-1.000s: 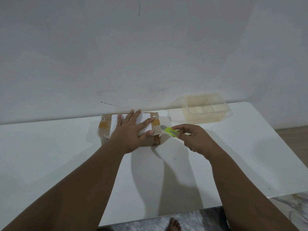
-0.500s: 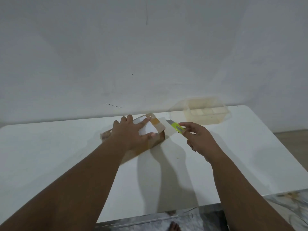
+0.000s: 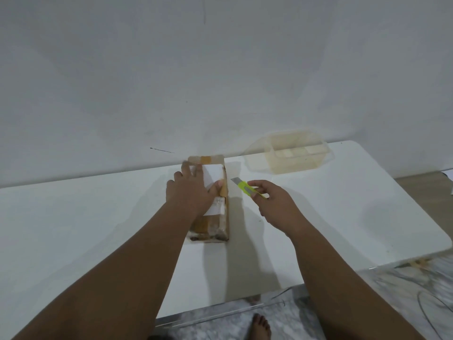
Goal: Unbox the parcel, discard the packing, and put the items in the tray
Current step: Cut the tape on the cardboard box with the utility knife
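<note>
A brown cardboard parcel point(image 3: 212, 225) with tape and a white label lies on the white table point(image 3: 98, 217), its long side pointing away from me. My left hand point(image 3: 190, 192) rests flat on top of it, fingers spread toward the far end. Just right of the parcel, my right hand point(image 3: 277, 207) grips a yellow-green box cutter point(image 3: 246, 188) with its blade out, pointing up-left and a little clear of the parcel's right edge. A translucent plastic tray point(image 3: 297, 157) stands at the back right of the table.
A white wall rises directly behind the table. The table's right and front edges drop to a marbled floor, where a bare foot point(image 3: 261, 326) shows below the front edge. A cable lies on the floor at the lower right.
The parcel has been turned from lying crosswise to lying lengthwise under my left hand. My right hand with the cutter has stayed beside its right edge.
</note>
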